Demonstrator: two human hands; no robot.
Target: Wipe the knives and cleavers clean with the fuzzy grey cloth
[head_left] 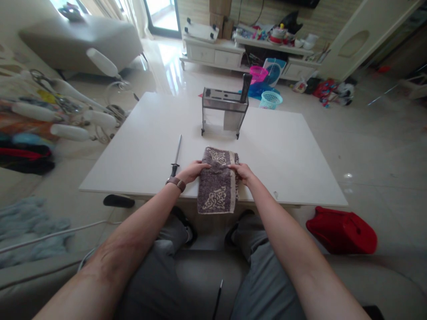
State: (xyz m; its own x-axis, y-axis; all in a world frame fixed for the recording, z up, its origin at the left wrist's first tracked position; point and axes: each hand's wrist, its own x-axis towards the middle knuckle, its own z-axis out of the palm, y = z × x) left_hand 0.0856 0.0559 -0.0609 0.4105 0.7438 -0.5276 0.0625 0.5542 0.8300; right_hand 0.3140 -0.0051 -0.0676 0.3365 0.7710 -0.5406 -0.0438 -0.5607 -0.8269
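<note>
While the left hand [196, 170] and right hand [243, 172] pinch opposite sides of the patterned towel [218, 180], the folded cloth lies across the near edge of the white bench [283, 155], its lower end overhanging; a sharpening rod [177, 153] rests nearby.
</note>
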